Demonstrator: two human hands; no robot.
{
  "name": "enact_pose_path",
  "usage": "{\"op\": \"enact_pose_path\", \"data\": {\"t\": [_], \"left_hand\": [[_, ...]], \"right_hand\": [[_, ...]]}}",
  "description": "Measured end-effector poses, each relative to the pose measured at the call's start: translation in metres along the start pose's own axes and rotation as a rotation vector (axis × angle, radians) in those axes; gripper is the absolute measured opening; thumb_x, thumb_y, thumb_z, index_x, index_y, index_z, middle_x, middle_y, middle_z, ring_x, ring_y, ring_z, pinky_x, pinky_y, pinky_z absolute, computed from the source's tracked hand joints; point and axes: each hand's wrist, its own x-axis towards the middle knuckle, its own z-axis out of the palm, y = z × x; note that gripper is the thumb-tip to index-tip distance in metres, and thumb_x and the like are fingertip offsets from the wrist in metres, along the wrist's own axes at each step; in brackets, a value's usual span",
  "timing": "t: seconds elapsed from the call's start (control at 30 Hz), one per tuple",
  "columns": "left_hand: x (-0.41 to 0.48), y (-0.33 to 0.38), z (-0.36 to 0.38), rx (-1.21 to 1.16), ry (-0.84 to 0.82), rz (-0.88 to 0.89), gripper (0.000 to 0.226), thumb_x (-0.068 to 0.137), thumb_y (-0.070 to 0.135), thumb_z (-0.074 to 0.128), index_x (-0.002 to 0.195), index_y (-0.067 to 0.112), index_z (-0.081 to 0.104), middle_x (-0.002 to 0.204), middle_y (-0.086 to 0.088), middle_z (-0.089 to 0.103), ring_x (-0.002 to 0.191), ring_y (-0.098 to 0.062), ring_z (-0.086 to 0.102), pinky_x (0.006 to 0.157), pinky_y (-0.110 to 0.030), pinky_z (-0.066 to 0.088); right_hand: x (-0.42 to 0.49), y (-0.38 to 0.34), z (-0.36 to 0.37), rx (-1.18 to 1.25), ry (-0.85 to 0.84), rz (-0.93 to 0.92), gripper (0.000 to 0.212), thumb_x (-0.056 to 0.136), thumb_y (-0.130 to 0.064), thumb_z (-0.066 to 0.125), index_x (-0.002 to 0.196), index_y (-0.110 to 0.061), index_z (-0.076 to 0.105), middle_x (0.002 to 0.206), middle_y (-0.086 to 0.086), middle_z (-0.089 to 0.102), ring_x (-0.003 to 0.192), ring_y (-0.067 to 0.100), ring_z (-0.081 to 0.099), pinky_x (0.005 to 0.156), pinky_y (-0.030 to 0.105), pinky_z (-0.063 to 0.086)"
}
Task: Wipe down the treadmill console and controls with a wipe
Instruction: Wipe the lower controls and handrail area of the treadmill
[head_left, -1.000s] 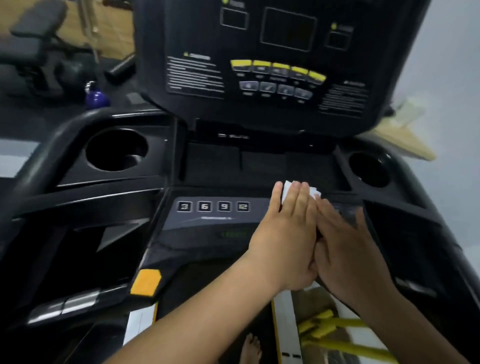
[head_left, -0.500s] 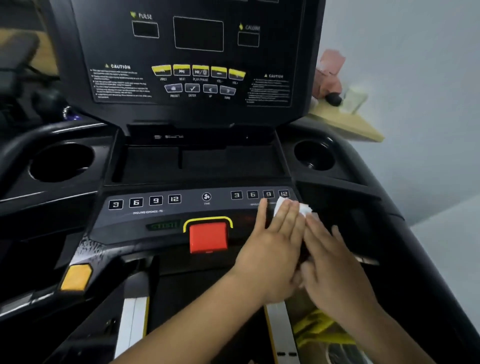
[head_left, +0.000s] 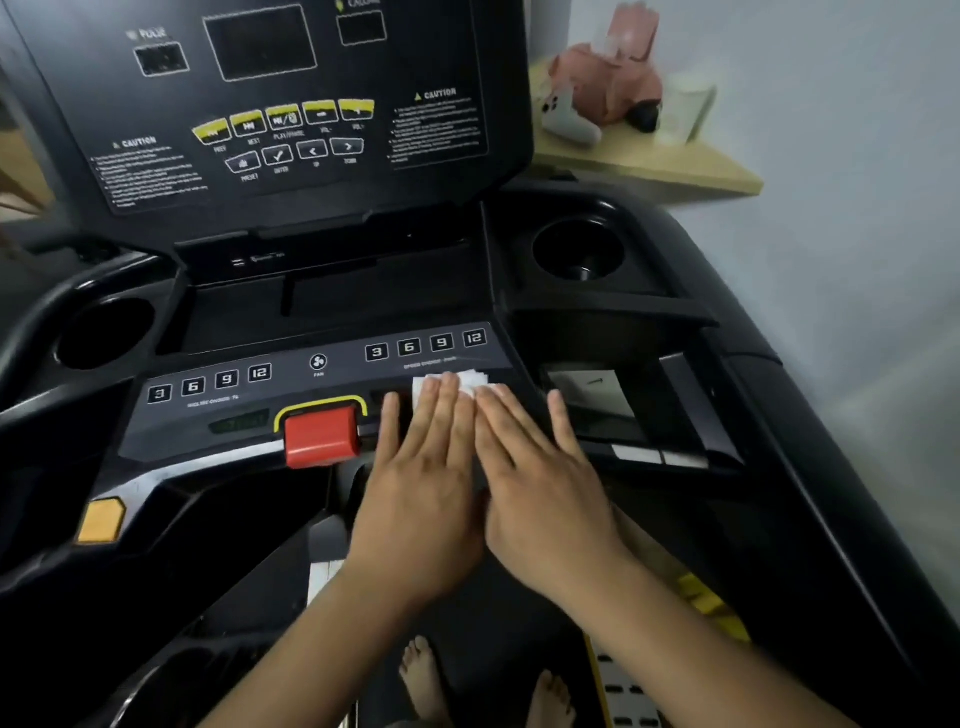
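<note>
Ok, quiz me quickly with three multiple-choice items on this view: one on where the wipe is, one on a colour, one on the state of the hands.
1. Where is the wipe?
A. In the left cup holder
B. On the lower control strip, just below the right-side 3-6-9-12 buttons
C. On the upper display panel

2. What colour is the big stop button?
A. Red
B. Green
C. Blue

3. How are the left hand and right hand placed?
A. Both clenched in fists
B. One raised off the console
C. Both flat, side by side, fingers on the wipe

Answers: B, the white corner shows under the fingertips below those buttons; A, it is red inside a yellow outline; C, both palms lie flat with fingers extended.
</note>
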Motion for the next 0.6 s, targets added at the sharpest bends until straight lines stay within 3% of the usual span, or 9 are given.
{"op": "enact_pose_path", "data": {"t": [0.07, 0.17, 0.3, 0.4, 0.47, 0.53, 0.6], "left_hand": [[0.007, 0.021, 0.003, -0.012, -0.014, 0.034, 0.07, 0.093, 0.036, 0.037, 0.151, -0.001, 0.025, 0.158, -0.023, 0.02, 0.149, -0.037, 0.013, 0.119, -0.059, 0.015], [0.006, 0.044, 0.011, 0.027, -0.058, 0.097, 0.073, 0.097, 0.037, 0.039, 0.154, 0.0, 0.013, 0.161, -0.023, 0.009, 0.15, -0.038, 0.002, 0.12, -0.058, 0.009], [0.003, 0.063, 0.019, 0.049, -0.07, 0.141, 0.07, 0.096, 0.037, 0.032, 0.151, -0.004, 0.017, 0.159, -0.026, 0.012, 0.149, -0.041, 0.008, 0.118, -0.06, 0.017], [0.006, 0.058, 0.018, 0.071, -0.067, 0.176, 0.069, 0.096, 0.037, 0.031, 0.151, -0.003, 0.021, 0.159, -0.024, 0.015, 0.149, -0.039, 0.01, 0.117, -0.061, 0.017], [0.006, 0.043, 0.015, 0.109, -0.085, 0.159, 0.071, 0.096, 0.039, 0.037, 0.152, -0.001, 0.02, 0.161, -0.023, 0.013, 0.15, -0.037, 0.008, 0.118, -0.061, 0.014], [0.01, 0.024, 0.013, 0.15, -0.123, 0.097, 0.077, 0.096, 0.041, 0.042, 0.154, 0.001, 0.011, 0.162, -0.021, 0.003, 0.15, -0.036, 0.0, 0.119, -0.061, 0.004], [0.022, 0.005, 0.008, 0.184, -0.154, 0.034, 0.08, 0.097, 0.045, 0.036, 0.155, 0.004, -0.003, 0.162, -0.019, -0.009, 0.15, -0.034, -0.011, 0.118, -0.06, -0.006]], "right_hand": [[-0.014, 0.017, -0.002, -0.002, 0.006, 0.043, 0.067, 0.087, -0.021, 0.045, 0.15, -0.007, 0.026, 0.159, 0.007, 0.021, 0.148, 0.018, 0.009, 0.119, 0.05, 0.004], [-0.04, 0.037, -0.003, 0.007, -0.008, 0.07, 0.064, 0.087, -0.021, 0.048, 0.147, -0.005, 0.034, 0.156, 0.009, 0.03, 0.146, 0.02, 0.022, 0.116, 0.052, 0.021], [-0.063, 0.051, 0.001, 0.024, -0.008, 0.099, 0.063, 0.085, -0.021, 0.031, 0.145, -0.005, 0.038, 0.152, 0.009, 0.038, 0.143, 0.02, 0.03, 0.114, 0.051, 0.029], [-0.06, 0.048, -0.001, 0.05, 0.005, 0.116, 0.063, 0.085, -0.023, 0.033, 0.145, -0.004, 0.037, 0.152, 0.009, 0.038, 0.143, 0.02, 0.029, 0.115, 0.048, 0.026], [-0.051, 0.042, 0.0, 0.059, 0.005, 0.096, 0.067, 0.085, -0.022, 0.047, 0.148, -0.005, 0.031, 0.155, 0.009, 0.032, 0.145, 0.02, 0.023, 0.116, 0.047, 0.02], [-0.035, 0.034, 0.0, 0.044, -0.009, 0.071, 0.075, 0.085, -0.022, 0.054, 0.151, -0.008, 0.021, 0.16, 0.008, 0.019, 0.148, 0.02, 0.012, 0.118, 0.048, 0.01], [-0.009, 0.026, -0.004, 0.002, -0.021, 0.059, 0.074, 0.092, -0.027, 0.044, 0.153, -0.011, 0.006, 0.163, 0.005, 0.002, 0.148, 0.017, -0.006, 0.119, 0.049, -0.004]]}}
